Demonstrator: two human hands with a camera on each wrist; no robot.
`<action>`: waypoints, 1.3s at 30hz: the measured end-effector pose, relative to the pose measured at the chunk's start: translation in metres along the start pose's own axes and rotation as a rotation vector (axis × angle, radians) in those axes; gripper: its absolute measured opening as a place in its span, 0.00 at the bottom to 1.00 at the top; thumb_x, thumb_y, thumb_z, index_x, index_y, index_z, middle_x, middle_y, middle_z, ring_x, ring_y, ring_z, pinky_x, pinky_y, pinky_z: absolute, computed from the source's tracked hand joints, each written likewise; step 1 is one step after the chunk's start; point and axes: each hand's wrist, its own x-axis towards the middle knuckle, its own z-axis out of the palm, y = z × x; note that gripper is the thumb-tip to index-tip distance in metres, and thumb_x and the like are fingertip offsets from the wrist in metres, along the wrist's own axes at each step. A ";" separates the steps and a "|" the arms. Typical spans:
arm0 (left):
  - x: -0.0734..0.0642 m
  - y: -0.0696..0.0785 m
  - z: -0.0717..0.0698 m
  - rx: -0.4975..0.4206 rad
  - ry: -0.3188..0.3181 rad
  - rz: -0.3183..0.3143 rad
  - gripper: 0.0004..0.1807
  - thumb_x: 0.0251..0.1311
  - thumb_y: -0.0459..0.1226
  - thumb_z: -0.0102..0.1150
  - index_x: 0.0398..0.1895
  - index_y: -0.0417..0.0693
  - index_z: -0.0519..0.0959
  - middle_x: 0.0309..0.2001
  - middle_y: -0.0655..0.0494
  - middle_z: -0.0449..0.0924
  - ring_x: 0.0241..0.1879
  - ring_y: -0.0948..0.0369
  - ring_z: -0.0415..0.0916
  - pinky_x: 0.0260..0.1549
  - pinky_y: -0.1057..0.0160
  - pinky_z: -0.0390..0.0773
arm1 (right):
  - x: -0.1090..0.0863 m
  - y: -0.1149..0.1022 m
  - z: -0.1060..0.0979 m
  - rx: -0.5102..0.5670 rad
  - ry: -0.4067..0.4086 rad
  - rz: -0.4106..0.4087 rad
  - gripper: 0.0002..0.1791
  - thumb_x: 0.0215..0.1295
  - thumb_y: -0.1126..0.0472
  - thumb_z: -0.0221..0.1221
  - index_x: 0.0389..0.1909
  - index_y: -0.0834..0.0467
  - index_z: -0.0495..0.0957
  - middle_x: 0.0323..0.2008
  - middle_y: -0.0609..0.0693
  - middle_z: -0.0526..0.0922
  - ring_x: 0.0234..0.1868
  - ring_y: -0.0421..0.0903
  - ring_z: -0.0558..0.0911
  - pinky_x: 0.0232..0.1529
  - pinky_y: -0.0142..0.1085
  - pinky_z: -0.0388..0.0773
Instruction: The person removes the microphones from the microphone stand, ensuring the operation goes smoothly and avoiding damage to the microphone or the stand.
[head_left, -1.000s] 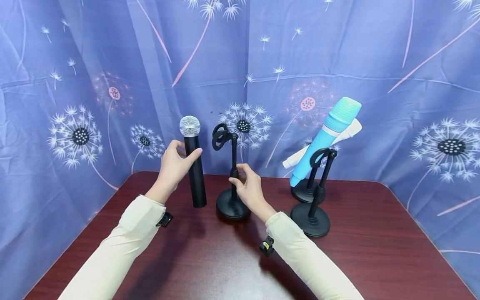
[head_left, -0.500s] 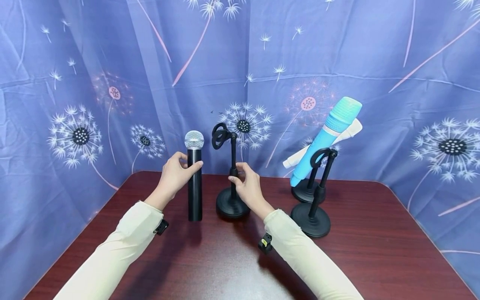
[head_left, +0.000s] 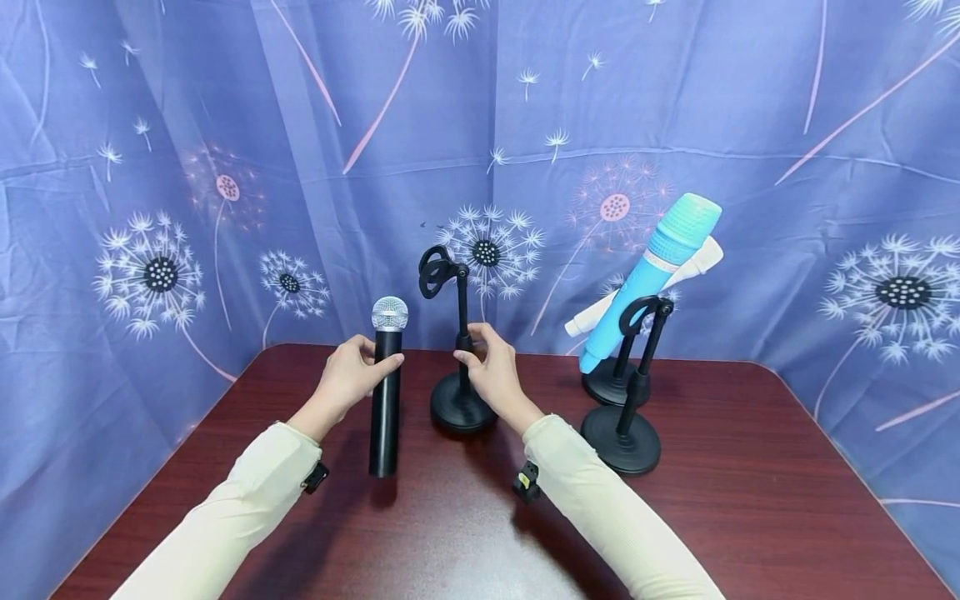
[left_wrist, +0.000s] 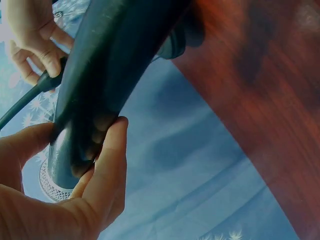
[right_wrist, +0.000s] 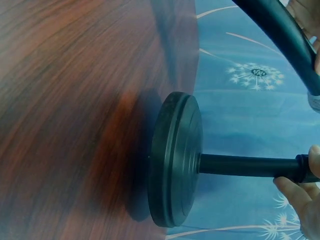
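A black microphone [head_left: 386,400] with a silver mesh head stands nearly upright in my left hand [head_left: 348,379], pinched between thumb and fingers below the head. In the left wrist view the microphone's dark body [left_wrist: 107,65] crosses in front of the other hand. To its right is a black microphone stand [head_left: 462,408] with a round base and a ring-shaped clip [head_left: 435,271] at the top; nothing sits in that clip. My right hand [head_left: 491,371] pinches the stand's pole around its collar. Whether the stand's base [right_wrist: 175,160] touches the table cannot be told.
Two more black stands are at the right: a front one [head_left: 621,442] and one behind it [head_left: 603,385]. They bear a blue microphone [head_left: 637,292] and a white microphone [head_left: 600,317], both tilted. The red-brown table [head_left: 750,500] ends at a patterned blue curtain [head_left: 562,108].
The black microphone has moved down and toward me with my left hand, and its lean has straightened. The held stand has shifted very slightly left, with my right hand keeping its grip.
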 end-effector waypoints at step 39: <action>-0.019 -0.046 0.029 0.108 -0.145 -0.111 0.21 0.58 0.43 0.65 0.37 0.32 0.73 0.33 0.41 0.77 0.18 0.56 0.80 0.23 0.57 0.82 | 0.003 0.010 0.007 -0.030 0.007 0.019 0.17 0.55 0.73 0.66 0.47 0.64 0.77 0.40 0.60 0.83 0.40 0.55 0.84 0.39 0.47 0.80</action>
